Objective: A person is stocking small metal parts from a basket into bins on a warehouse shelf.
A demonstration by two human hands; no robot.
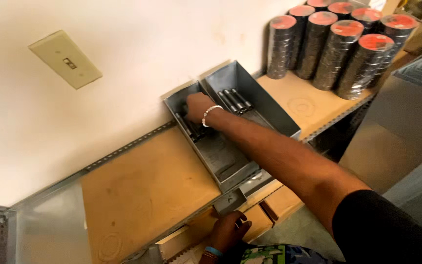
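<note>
Dark rods point(191, 128), right fingers point(189, 108) curled touching

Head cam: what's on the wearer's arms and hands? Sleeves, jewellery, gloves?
No gloves on either hand. The right hand has a white beaded bracelet at the wrist; the forearm is bare up to a black short sleeve near the shoulder. The left hand has a light blue band and a thin darker one at the wrist. No rings are visible on the fingers.
</note>
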